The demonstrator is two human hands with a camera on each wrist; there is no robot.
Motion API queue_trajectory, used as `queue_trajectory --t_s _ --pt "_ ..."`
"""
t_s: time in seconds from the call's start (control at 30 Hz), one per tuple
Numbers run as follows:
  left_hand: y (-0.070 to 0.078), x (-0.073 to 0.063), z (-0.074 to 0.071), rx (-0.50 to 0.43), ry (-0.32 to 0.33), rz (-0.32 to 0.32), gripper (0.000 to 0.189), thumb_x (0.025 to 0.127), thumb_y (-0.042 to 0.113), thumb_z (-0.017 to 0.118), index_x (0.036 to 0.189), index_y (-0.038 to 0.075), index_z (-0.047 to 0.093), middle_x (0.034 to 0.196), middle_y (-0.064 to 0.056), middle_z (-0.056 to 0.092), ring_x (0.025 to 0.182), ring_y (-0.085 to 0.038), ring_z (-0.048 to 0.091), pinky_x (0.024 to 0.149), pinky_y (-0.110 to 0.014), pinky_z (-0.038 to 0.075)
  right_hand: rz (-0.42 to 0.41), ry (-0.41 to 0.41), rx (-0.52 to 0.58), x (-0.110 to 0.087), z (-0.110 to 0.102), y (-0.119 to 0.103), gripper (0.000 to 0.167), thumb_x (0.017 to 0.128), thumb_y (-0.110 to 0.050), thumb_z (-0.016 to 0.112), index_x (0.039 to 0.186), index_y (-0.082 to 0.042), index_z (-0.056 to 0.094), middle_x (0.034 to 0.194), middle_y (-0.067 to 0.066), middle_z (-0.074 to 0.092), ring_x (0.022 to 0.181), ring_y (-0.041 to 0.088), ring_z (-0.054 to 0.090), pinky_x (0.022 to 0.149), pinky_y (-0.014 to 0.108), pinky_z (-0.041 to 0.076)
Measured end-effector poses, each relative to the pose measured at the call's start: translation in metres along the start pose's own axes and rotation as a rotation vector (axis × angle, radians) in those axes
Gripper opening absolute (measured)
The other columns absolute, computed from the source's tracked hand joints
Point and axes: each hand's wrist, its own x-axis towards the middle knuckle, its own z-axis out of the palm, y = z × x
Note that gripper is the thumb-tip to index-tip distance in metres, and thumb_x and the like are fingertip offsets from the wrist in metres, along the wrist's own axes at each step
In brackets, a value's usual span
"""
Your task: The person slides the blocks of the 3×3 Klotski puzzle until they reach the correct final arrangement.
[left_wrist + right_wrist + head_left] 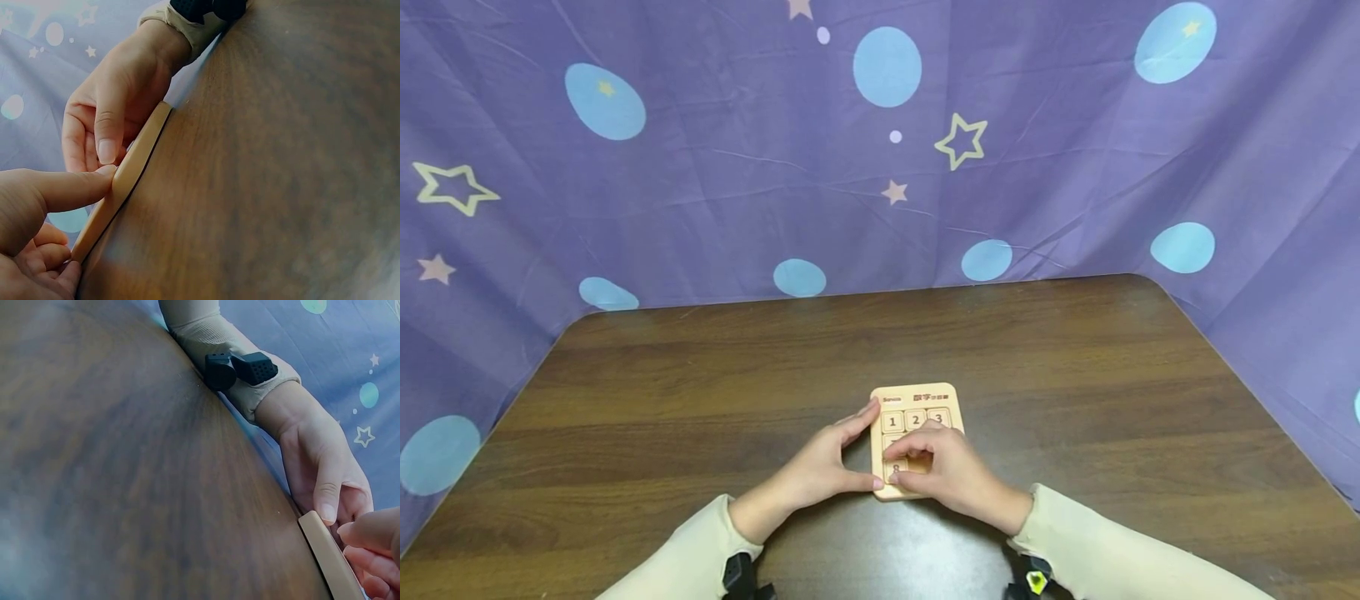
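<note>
A pale wooden number slide puzzle (917, 390) lies on the table, tilted slightly, with tiles 1, 2 and 3 showing in its top row. My left hand (820, 468) grips its left side, fingers at the upper edge and thumb at the lower left corner. Over the lower tiles is my right hand (953, 473), its bent index finger and thumb at the tile marked 8 (896, 468). This hand hides most of the middle and lower right tiles. In the left wrist view, the left thumb (81, 189) presses the puzzle's side edge (140, 156).
The brown wood-grain table (715, 375) extends on all sides of the puzzle. Behind it hangs a purple curtain (737, 167) with stars and blue ovals. Dark wrist cameras sit at both light sleeves (688, 546).
</note>
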Motion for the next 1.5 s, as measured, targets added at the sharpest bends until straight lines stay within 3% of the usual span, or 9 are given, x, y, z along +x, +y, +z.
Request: queue_trajectory --t_s 0.47,0.77,1.1,1.5 --pt "0.0003 -0.0002 -0.0029 -0.022 -0.034 -0.008 0.093 0.069 0.013 0.081 0.144 -0.004 0.029 0.151 -0.017 0.026 0.139 -0.03 0.026 0.113 -0.034 0.017 0.057 0.013 -0.047 0.0039 0.0026 -0.0021 0.021 0.069 -0.009 0.079 0.089 -0.013 0.077 0.074 -0.007 0.061 0.067 0.004 0.044 0.06 0.018 0.039" --pt "0.0002 -0.0006 -0.0019 -0.026 -0.029 0.0 0.093 0.068 0.012 0.082 0.144 -0.005 0.03 0.151 -0.018 0.026 0.139 -0.031 0.024 0.113 -0.043 0.014 0.079 0.02 -0.071 0.0032 0.0044 -0.0056 0.023 0.065 -0.007 0.08 0.087 -0.013 0.076 0.07 -0.008 0.058 0.065 0.004 0.042 0.059 0.018 0.037" --pt "0.0003 -0.0009 -0.0014 -0.032 -0.024 -0.009 0.093 0.068 0.012 0.082 0.144 -0.003 0.031 0.151 -0.017 0.027 0.139 -0.031 0.024 0.114 -0.034 0.014 0.05 0.042 -0.076 0.0028 0.0052 -0.0058 0.021 0.065 -0.006 0.08 0.085 -0.011 0.077 0.069 -0.007 0.061 0.064 0.003 0.043 0.057 0.016 0.037" --pt "0.0021 -0.0001 -0.001 -0.009 -0.018 -0.014 0.093 0.067 0.014 0.082 0.144 -0.003 0.032 0.151 -0.016 0.027 0.14 -0.031 0.024 0.113 -0.049 0.014 0.039 0.051 -0.111 0.0031 0.0068 -0.0072 0.019 0.064 -0.008 0.08 0.082 -0.014 0.076 0.068 -0.009 0.061 0.065 0.005 0.042 0.059 0.016 0.035"
